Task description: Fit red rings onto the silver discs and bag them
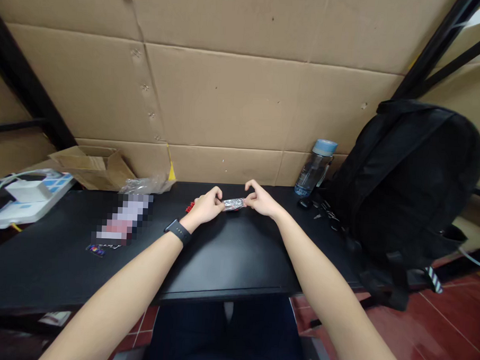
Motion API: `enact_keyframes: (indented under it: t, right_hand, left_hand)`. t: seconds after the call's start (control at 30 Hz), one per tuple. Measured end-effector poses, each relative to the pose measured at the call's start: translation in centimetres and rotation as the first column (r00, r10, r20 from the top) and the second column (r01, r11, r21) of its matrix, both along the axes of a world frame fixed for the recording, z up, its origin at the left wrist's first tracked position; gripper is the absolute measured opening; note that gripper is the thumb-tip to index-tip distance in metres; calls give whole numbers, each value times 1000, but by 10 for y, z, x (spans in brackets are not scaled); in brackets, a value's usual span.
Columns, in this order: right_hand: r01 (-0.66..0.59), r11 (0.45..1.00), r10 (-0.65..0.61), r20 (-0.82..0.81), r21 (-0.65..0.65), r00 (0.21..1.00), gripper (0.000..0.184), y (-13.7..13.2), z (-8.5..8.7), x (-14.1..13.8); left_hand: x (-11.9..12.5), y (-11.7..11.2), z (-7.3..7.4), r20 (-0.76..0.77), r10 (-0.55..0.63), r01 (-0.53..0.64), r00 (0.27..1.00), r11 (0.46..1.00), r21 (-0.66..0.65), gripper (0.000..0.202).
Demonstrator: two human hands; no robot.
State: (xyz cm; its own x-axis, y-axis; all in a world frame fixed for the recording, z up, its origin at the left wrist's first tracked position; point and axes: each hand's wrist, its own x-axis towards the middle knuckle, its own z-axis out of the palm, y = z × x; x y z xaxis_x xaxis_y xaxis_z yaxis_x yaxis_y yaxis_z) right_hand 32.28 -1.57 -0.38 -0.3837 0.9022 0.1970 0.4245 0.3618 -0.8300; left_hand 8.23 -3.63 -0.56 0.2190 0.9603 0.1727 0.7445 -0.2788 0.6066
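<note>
My left hand [206, 206] and my right hand [260, 199] meet over the far middle of a black desk [229, 254]. Between them they pinch a small shiny silver packet [233, 203], one hand at each end, just above the desktop. The fingers of both hands are curled closed on it. A black watch [178, 231] sits on my left wrist. Small red pieces [189, 206] lie on the desk beside my left hand.
A black backpack [406, 192] fills the desk's right end, with a clear water bottle [315, 168] next to it. At the left stand an open cardboard box [91, 165], a crumpled clear bag [142, 185] and a white power strip [26, 200]. Cardboard sheets [228, 94] wall the back.
</note>
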Motion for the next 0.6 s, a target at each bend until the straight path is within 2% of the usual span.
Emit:
enact_keyframes:
  t: [0.13,0.23,0.37,0.5,0.6]
  right_hand:
    - [-16,993,-22,327,113,945,28,-7,5,-5]
    - [-60,983,-32,486,172,873,31,-14,9,-11]
    - [-114,955,-69,578,275,813,24,-17,6,-17]
    - [-118,940,-106,606,319,788,25,-16,1,-21]
    - [-74,948,-135,600,310,789,20,-18,5,-21]
  left_hand:
    - [6,-11,4,-177,-72,83,982,995,61,34]
    - [9,-16,1,-319,-83,136,944,979,149,35]
    - [9,-17,-5,-416,-48,186,908,937,296,32]
    - [8,-15,-7,-423,-122,254,898,928,272,28]
    - [8,-13,-7,-399,-138,252,906,935,250,25]
